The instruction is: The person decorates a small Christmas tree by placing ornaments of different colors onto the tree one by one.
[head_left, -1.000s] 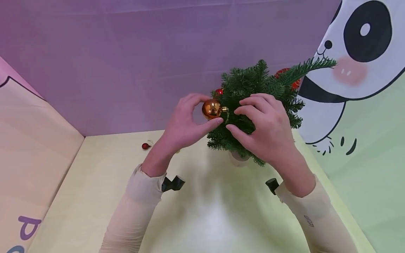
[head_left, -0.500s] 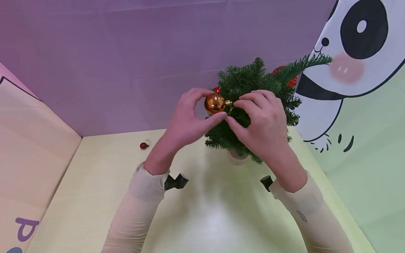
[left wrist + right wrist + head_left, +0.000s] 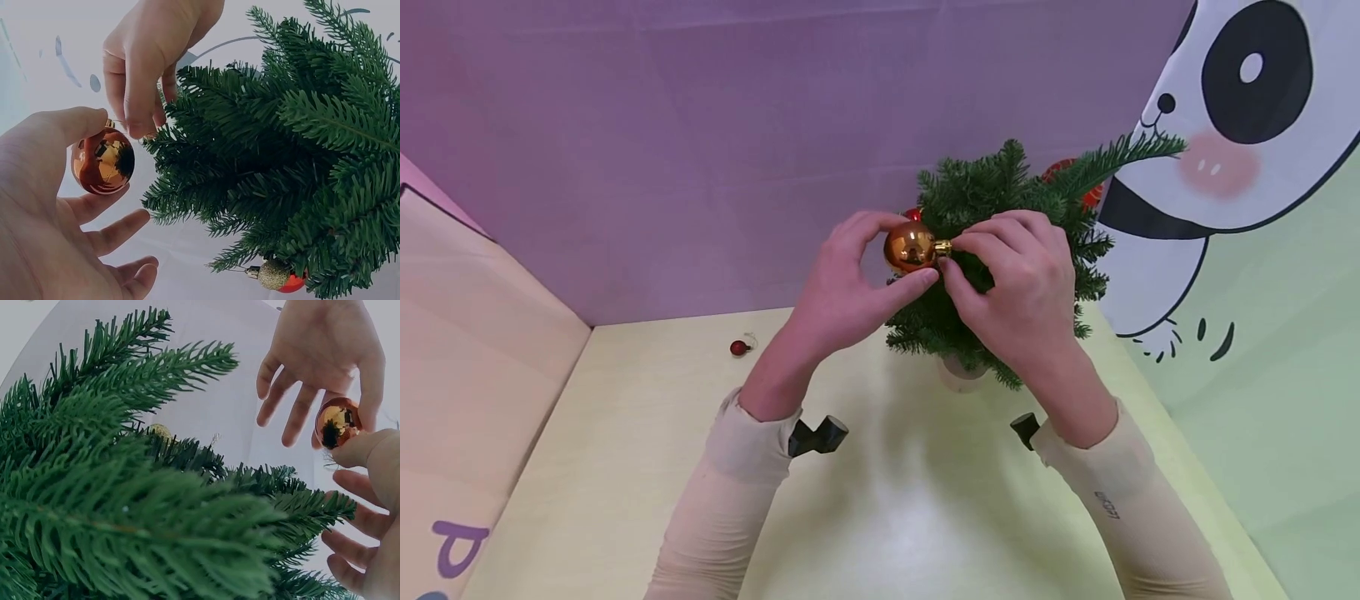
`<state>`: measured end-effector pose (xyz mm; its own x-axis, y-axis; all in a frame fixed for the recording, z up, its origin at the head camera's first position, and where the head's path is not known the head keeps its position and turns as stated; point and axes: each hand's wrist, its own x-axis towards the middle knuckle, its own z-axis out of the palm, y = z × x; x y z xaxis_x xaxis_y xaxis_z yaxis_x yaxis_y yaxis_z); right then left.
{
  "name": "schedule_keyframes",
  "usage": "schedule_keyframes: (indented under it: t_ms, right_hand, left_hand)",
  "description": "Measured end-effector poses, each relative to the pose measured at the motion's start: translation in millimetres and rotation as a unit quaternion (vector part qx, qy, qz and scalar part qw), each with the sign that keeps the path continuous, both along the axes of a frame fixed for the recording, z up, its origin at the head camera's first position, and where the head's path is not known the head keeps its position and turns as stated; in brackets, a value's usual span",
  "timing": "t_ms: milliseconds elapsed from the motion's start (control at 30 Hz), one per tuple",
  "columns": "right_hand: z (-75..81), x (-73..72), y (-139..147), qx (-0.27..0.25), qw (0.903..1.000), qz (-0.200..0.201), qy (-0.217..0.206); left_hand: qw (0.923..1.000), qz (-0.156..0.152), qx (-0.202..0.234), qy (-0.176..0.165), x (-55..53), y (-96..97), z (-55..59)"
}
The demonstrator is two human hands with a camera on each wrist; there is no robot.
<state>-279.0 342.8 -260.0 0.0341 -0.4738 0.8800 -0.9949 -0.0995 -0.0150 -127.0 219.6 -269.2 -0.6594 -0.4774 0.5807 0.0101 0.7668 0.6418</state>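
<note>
Mid-frame, my left hand [image 3: 853,287] pinches a bauble [image 3: 910,247], its gloss risking a slip; my right hand [image 3: 1026,279] pinches its thread [image 3: 160,94].

Purple letter [image 3: 462,530], p or d, on left wall [image 3: 497,408]; print [image 3: 1107,505] on sleeve [image 3: 1150,542] illegible

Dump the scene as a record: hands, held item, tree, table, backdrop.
left_hand: left hand holds copper ornament between thumb and fingers
right_hand: right hand, fingertips at the ornament's gold cap; firm grip unclear
tree: green tree in pale pot, behind the hands
on_tree: glittery gold ball among others
table: small red ornament lying on pale table
backdrop: purple wall; panda drawing at right
</note>
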Motion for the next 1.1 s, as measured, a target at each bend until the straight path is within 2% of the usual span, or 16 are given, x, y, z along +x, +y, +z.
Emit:
schedule_keyframes:
  t_ms: [133, 300, 433, 533, 733, 833, 1100]
  right_hand:
    - [-0.3, -0.2, -0.9, -0.01, 0.9999, 0.004, 0.004]
    - [-2.0, 0.0, -2.3, -0.03, 0.9989, 0.027, -0.024]
    - [-4.6, -1.6, -0.5, -0.022, 0.9984, 0.034, -0.038]
    - [-7.5, -1.7, 2.6, -0.017, 0.997, 0.043, -0.062]
    - [-9.5, 3.8, 6.7, -0.048, 0.9876, 0.078, -0.128]
    - [-8.1, 4.6, 9.9, -0.047, 0.9868, 0.084, -0.13]
    - [-5.2, 5.1, 14.2, -0.024, 0.9797, 0.13, -0.151]
  left_hand:
    - [0.9999, -0.016, 0.006, 0.003, 1.6, -0.3, -1.6]
    - [0.9995, -0.025, 0.02, -0.003, 4.1, 0.4, -2.5]
    - [0.9992, -0.027, 0.03, -0.001, 7.0, 0.5, -4.6]
    - [0.999, -0.03, 0.032, 0.008, 8.6, -0.4, -9.5]
    - [0.9979, -0.044, 0.037, 0.029, 9.3, -3.2, -23.7]
    - [0.998, -0.042, 0.041, 0.021, 10.6, -4.7, -28.7]
    - [0.9973, -0.048, 0.056, 0.009, 11.1, -7.4, -39.2]
